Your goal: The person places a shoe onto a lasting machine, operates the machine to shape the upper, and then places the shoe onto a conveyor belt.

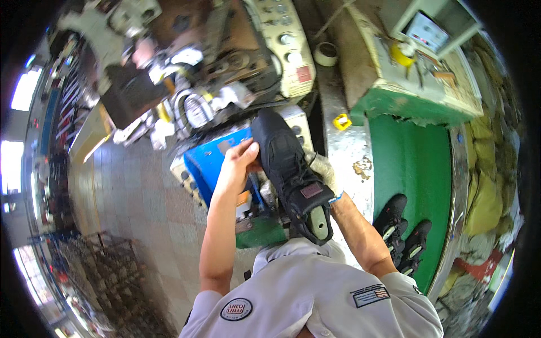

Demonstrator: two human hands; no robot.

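Note:
A black lace-up shoe (281, 156) with a pale green shoe last (319, 224) inside it is held in front of my body, its toe pointing away from me. My bare left hand (241, 162) grips its left side near the toe, thumb on the upper. On the other side, my right hand (324, 171), in a pale knitted glove, holds the shoe near the laces; part of that hand is hidden behind it. Several more black shoes (395, 211) with lasts in them stand on the green conveyor belt (410, 169) at the right.
A machine with a control panel (285, 46) stands ahead, above a blue box-like part (215, 156). A metal ledge (348, 148) runs beside the belt and bears a yellow object (342, 122). A roll of tape (326, 54) and a green-edged bench (422, 103) with tools lie beyond.

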